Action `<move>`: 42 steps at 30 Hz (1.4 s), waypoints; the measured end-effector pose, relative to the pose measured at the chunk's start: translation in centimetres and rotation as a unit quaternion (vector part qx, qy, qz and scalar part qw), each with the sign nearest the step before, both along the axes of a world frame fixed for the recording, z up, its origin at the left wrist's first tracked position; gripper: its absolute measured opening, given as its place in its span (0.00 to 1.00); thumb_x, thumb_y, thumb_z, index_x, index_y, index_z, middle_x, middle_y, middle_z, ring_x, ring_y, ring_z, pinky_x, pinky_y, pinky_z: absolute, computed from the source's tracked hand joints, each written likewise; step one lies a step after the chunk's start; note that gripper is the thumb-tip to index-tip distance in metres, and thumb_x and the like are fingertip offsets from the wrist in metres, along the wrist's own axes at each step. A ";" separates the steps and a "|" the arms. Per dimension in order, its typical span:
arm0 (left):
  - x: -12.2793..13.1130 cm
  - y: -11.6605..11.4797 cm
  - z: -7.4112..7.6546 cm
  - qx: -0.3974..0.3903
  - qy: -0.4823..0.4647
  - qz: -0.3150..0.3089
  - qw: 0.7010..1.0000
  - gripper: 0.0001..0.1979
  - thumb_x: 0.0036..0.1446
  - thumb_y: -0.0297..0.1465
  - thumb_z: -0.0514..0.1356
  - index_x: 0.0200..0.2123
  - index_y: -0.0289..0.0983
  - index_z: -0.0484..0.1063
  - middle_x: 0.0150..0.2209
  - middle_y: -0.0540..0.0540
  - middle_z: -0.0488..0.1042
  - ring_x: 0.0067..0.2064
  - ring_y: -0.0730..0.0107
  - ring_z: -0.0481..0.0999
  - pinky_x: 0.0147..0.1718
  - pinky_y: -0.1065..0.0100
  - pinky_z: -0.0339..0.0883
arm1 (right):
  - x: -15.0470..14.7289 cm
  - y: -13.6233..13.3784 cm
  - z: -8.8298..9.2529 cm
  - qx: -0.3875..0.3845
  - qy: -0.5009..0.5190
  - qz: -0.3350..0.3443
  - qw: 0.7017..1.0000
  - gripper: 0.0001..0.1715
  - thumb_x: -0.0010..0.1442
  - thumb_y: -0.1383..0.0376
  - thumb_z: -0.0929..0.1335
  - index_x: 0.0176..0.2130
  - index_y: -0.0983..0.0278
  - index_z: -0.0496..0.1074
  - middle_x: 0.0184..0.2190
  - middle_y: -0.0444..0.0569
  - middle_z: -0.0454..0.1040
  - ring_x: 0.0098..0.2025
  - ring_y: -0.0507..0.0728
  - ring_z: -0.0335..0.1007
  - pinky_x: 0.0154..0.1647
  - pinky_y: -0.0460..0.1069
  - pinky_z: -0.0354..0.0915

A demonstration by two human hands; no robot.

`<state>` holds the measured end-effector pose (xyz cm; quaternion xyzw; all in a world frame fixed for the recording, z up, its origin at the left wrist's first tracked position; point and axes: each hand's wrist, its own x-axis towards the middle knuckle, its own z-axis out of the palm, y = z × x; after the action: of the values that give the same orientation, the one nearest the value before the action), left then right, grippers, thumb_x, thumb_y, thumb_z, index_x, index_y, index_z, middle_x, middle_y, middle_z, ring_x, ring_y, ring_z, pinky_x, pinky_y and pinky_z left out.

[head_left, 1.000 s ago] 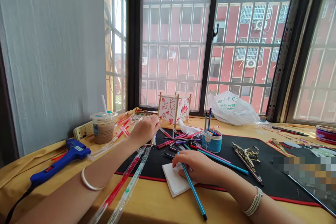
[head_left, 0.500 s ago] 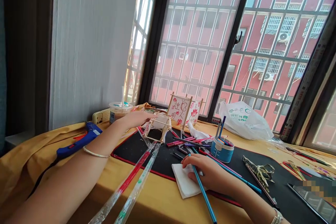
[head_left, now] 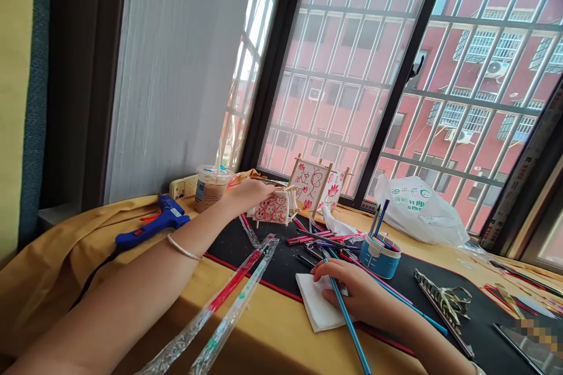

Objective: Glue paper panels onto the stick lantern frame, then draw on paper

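Observation:
My left hand point(head_left: 255, 192) reaches across the mat, its fingers closed on the top of a small lantern point(head_left: 271, 209) made of thin wooden sticks. The lantern's paper side, covered in red drawn faces, is turned toward me. My right hand point(head_left: 347, 284) rests at the mat's front edge with its fingers curled around a long blue felt-tip pen point(head_left: 344, 310). Under that hand lies a folded white tissue point(head_left: 314, 304). Behind the small lantern stands a larger stick-framed lantern point(head_left: 310, 183) with red writing and flowers.
A blue glue gun point(head_left: 152, 225) and a lidded drink cup point(head_left: 211, 187) are at left. Plastic-wrapped strips point(head_left: 235, 302) cross the front edge. Loose pens, a blue pen holder point(head_left: 380, 258), a gold hair claw point(head_left: 448, 299), a phone point(head_left: 523, 340) and a plastic bag point(head_left: 420, 211) stand rightward.
My left hand has turned the small lantern, so its red-drawn paper side now shows where the bare stick frame was. The view has shifted slightly left. My right hand stays on the pen.

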<state>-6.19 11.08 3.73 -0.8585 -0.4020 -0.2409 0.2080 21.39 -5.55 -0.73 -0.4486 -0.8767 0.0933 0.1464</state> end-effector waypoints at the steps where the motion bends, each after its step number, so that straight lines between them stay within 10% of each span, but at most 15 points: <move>1: 0.3 -0.2 0.0 0.010 0.002 0.017 1.000 0.12 0.60 0.30 0.50 0.34 0.35 0.73 0.25 0.43 0.75 0.29 0.63 0.73 0.28 0.69 0.60 | 0.0 0.0 0.0 -0.001 -0.001 -0.001 1.000 0.15 0.54 0.70 0.65 0.43 0.60 0.70 0.42 0.48 0.72 0.42 0.55 0.68 0.47 0.49 0.62; 26: 1.9 -2.7 0.5 -0.010 0.045 0.055 0.997 0.07 0.56 0.20 0.55 0.35 0.31 0.72 0.30 0.44 0.75 0.35 0.64 0.76 0.34 0.63 0.68 | -0.2 -0.2 0.2 0.004 -0.002 0.002 1.000 0.16 0.54 0.71 0.64 0.43 0.60 0.70 0.43 0.49 0.72 0.43 0.56 0.68 0.46 0.49 0.62; 35: 1.0 -3.6 1.4 -0.012 -0.005 0.101 0.995 0.25 0.56 0.19 0.48 0.58 0.30 0.58 0.32 0.35 0.77 0.32 0.56 0.77 0.29 0.64 0.64 | -0.1 0.0 -0.2 0.005 0.006 -0.004 1.000 0.16 0.52 0.71 0.65 0.42 0.60 0.70 0.42 0.49 0.73 0.42 0.56 0.68 0.44 0.49 0.63; 42: 7.8 -10.4 -1.2 -0.048 0.133 -0.093 0.986 0.11 0.56 0.30 0.53 0.42 0.38 0.69 0.27 0.44 0.77 0.27 0.61 0.77 0.19 0.70 0.60 | 0.8 1.3 -0.2 0.062 0.130 -0.106 0.984 0.11 0.56 0.67 0.62 0.38 0.62 0.71 0.37 0.48 0.74 0.36 0.55 0.68 0.33 0.48 0.62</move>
<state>1.61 0.73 2.57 -0.9255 -0.3004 -0.1231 0.1949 22.22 -4.24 -0.97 -0.5127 -0.8019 0.0804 0.2959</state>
